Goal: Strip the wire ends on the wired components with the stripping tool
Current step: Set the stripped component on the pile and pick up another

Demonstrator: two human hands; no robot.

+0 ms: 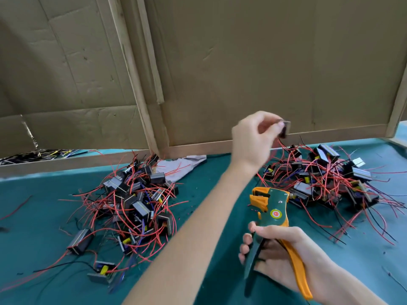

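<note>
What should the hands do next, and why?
Probably lower the component pinched in the left hand toward the stripping tool, feeding its dangling red wire into the jaws; the right hand grips the tool ready.

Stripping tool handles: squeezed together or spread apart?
Spread apart. In the right hand, the stripping tool shows its green handle and orange handle diverging, with a gap between them.

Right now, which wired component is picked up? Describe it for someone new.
Start at the cardboard wall behind the green table. Before it, above the right-hand pile, the left hand pinches one dark component. It alone is in the air, red wire dangling.
</note>
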